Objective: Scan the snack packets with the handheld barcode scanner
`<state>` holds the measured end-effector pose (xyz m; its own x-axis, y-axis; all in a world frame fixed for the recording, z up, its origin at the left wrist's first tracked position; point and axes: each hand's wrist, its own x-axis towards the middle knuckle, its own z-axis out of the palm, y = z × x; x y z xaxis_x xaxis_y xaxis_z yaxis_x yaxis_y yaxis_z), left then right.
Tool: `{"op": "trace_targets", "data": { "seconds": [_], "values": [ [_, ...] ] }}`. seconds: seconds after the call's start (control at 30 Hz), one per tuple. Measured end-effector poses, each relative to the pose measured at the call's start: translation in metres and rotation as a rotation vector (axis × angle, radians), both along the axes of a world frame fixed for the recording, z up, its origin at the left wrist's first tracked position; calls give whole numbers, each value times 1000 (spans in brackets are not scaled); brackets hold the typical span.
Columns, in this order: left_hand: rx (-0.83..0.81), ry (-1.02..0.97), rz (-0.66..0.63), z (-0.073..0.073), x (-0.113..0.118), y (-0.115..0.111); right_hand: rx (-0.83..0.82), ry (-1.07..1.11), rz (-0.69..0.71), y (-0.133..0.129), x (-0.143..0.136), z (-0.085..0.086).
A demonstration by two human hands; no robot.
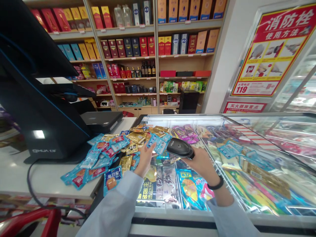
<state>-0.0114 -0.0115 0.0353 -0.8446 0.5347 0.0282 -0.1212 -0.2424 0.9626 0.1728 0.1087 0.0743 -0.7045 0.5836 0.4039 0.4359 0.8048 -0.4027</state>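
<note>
My left hand (145, 158) pinches a small blue snack packet (158, 143) by its left edge, above a glass-topped freezer. My right hand (201, 164), with a black band on the wrist, grips a black handheld scanner (180, 148). The scanner's head points left and overlaps the right edge of the packet; whether they touch is unclear. A heap of blue packets (91, 159) lies on the white counter to the left. Gold packets (137, 137) lie beside it, around the freezer's left edge.
A black checkout terminal (56, 131) stands at the left on the white counter (14, 177), with a cable hanging down. Under the freezer glass are ice cream packs (189, 187). More packets (229, 149) lie at the right. Shelves (156, 57) of boxes and bottles stand behind.
</note>
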Motion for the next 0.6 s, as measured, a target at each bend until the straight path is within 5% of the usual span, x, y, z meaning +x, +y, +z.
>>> {"op": "trace_targets", "data": {
  "seconds": [0.6],
  "values": [
    [7,13,-7,4,2,-2,14,-51,-16,-3,-1,1]
  ]
}}
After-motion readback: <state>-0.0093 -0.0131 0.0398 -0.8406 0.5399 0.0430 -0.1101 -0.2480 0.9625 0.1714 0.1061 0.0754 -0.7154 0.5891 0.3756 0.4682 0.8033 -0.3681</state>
